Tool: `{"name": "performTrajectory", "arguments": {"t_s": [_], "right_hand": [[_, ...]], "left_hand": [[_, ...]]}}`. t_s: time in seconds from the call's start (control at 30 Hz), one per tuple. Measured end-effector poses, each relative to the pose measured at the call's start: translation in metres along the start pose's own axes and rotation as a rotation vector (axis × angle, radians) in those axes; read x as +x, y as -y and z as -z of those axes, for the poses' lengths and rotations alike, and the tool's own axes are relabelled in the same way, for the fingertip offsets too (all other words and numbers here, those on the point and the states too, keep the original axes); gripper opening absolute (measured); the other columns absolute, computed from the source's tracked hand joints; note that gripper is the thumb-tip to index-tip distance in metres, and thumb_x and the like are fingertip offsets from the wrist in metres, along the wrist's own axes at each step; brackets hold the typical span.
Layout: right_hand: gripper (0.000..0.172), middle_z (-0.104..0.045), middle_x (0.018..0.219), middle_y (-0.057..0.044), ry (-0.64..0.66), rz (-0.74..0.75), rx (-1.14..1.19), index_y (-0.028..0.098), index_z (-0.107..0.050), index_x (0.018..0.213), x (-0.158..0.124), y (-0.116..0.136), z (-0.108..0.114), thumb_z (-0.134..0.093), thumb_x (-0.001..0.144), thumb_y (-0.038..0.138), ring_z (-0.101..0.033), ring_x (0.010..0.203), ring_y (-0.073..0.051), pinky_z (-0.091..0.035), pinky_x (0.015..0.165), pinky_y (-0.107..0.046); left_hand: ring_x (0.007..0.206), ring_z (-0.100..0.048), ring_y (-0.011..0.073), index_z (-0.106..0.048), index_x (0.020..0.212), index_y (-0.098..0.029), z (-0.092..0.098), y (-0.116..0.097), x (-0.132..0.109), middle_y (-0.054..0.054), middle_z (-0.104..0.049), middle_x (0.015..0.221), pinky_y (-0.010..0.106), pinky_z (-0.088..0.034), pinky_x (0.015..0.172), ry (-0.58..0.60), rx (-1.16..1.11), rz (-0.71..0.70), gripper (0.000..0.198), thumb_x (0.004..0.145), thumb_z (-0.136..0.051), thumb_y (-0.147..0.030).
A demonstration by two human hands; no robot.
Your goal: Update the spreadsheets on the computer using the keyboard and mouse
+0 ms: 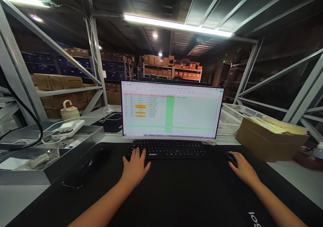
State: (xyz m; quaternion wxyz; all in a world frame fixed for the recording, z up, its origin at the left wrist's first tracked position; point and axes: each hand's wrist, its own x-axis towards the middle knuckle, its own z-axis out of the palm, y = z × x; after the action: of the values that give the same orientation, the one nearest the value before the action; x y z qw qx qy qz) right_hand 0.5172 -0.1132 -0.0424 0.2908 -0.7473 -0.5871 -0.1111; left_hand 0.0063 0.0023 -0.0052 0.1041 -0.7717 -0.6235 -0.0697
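Note:
My left hand point(135, 168) lies flat on the black desk mat point(176, 193), fingers stretched out over the left end of the black keyboard point(168, 149). My right hand point(241, 169) is curled over a black mouse point(230, 158) to the right of the keyboard. Behind the keyboard stands a monitor point(171, 109) showing a spreadsheet with orange cells and a green column.
A grey tray point(75, 153) with chargers, cables and small items sits at the left. A brown cardboard box point(270, 137) and white mesh baskets point(230, 119) stand at the right. A cream jar point(68, 111) stands at the back left. Metal racking with cartons surrounds the desk.

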Motion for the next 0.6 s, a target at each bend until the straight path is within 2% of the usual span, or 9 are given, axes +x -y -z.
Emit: {"name": "performTrajectory", "arguments": {"t_s": [0.37,0.6], "right_hand": [[0.047,-0.061,0.128,-0.007,0.006,-0.089,-0.115,0.024,-0.058,0.126,-0.004,0.021,0.016,-0.051,0.079,0.026,-0.06,0.116,-0.023,-0.045,0.101,-0.038],[0.045,-0.06,0.127,-0.007,0.034,-0.115,-0.142,0.025,-0.06,0.125,-0.005,0.025,0.021,-0.051,0.08,0.026,-0.061,0.111,-0.023,-0.045,0.095,-0.037]], "left_hand": [[0.148,-0.028,0.0388,-0.033,0.152,-0.013,0.001,0.0,0.0,0.024,-0.031,0.16,0.071,-0.03,0.108,0.006,0.033,-0.009,0.065,0.094,-0.03,-0.042],[0.149,-0.027,0.0377,-0.033,0.152,-0.014,-0.001,-0.001,0.004,0.022,-0.032,0.16,0.071,-0.033,0.107,0.018,0.061,-0.009,0.066,0.094,-0.027,-0.045]]}}
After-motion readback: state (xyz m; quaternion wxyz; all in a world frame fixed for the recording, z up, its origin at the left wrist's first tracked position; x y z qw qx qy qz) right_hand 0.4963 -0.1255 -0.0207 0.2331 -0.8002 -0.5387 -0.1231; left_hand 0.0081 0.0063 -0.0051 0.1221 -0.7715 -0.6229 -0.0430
